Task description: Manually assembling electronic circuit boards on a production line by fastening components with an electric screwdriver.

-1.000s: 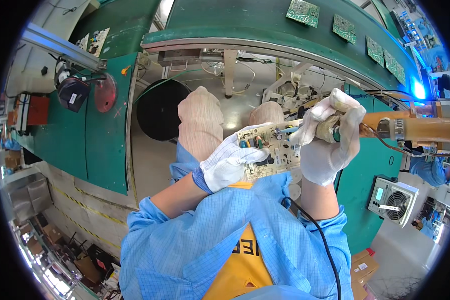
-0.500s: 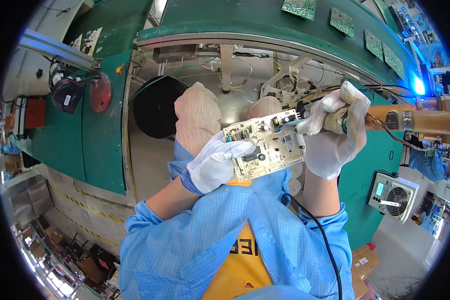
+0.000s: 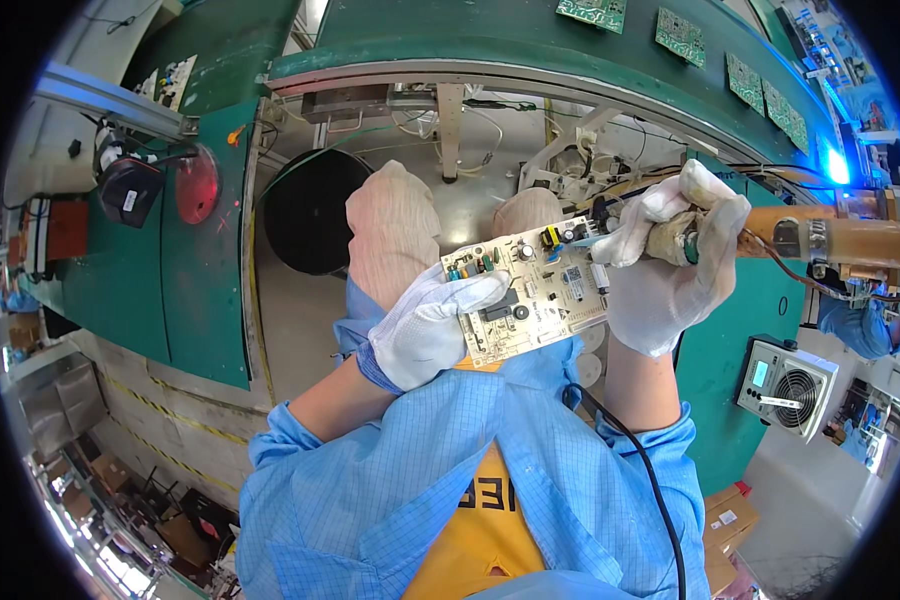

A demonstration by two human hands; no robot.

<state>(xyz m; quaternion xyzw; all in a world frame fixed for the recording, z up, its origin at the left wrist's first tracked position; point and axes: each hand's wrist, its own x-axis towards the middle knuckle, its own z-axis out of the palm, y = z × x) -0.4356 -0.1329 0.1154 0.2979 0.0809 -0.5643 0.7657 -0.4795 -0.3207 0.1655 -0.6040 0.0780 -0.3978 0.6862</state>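
Gripping circuit board (image 3: 548, 305) at L end w/ L hand (image 3: 425, 328), parts side up, just in front of blue coat (image 3: 420, 430). Holding wrapped tool (image 3: 668, 241) in curled R hand (image 3: 682, 290) nr board's R end; can't confirm contact.

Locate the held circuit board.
Near the middle of the head view, the circuit board is held by the left hand at its left end, with the right hand close to its right end.
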